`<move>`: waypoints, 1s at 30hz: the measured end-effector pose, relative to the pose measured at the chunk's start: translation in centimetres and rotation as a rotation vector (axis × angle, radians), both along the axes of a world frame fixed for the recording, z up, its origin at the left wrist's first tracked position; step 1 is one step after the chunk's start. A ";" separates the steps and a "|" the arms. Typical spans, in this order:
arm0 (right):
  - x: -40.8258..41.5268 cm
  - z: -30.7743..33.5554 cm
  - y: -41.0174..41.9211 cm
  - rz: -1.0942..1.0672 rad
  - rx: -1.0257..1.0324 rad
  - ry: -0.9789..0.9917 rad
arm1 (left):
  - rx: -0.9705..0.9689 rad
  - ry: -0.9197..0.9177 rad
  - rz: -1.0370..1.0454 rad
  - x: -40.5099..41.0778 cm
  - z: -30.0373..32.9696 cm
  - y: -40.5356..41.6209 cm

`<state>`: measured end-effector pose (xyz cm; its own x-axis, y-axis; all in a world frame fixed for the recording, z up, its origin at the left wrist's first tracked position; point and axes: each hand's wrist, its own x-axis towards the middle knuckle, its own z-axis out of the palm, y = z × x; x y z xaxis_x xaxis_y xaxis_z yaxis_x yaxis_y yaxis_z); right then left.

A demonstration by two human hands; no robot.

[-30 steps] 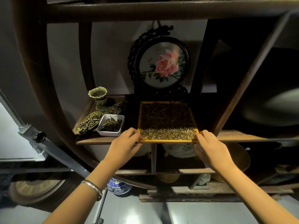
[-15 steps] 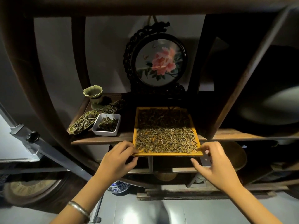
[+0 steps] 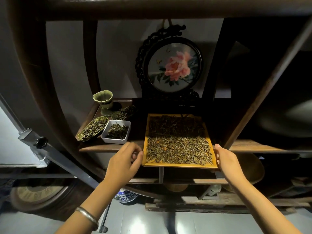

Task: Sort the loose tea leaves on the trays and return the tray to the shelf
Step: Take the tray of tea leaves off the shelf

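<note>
Two hands frame a yellow tray, and the coming move turns on how that tray lies between them. Farthest left on the shelf [image 3: 104,147] stand a green cup [image 3: 103,100], an oval brass dish of tea [image 3: 93,128] and a white square dish of tea [image 3: 116,131], all well apart from the work. Next comes the left hand [image 3: 124,162], wrist ringed by a silver bracelet [image 3: 87,217]; its curled fingers and thumb meet the tray's left edge near the front corner, gripping it as far as can be told. The tray [image 3: 179,165] itself sits half on the shelf and half out over the front lip, its long axis running away from the person toward the round flower picture [image 3: 172,65] behind. Loose tea leaves [image 3: 179,150] cover it, darker at the shaded back, paler in front. At the tray's right edge the right hand [image 3: 225,159] lies flat with straight fingers alongside the rim, touching or just beside it, not wrapped round.

Both hands look about equally near, one to each side. The tray seems ready to slide along its long axis, so an even pull should keep it level; a tilt forward could spill leaves over the front rim.
</note>
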<state>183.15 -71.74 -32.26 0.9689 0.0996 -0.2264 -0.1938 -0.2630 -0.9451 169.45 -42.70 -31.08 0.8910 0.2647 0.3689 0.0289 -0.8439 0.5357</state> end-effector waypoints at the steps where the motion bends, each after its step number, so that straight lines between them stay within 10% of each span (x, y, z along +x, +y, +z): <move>1: -0.1 0.1 0.0 0.007 -0.003 -0.010 | -0.016 0.028 0.034 0.3 -0.2 0.0; 19: -2.4 0.2 -0.9 0.176 -0.095 -0.118 | -0.520 0.073 0.115 0.9 -1.7 -2.0; 30: -1.5 0.1 0.6 0.064 0.076 0.207 | -0.665 0.215 0.193 0.3 -1.5 -1.9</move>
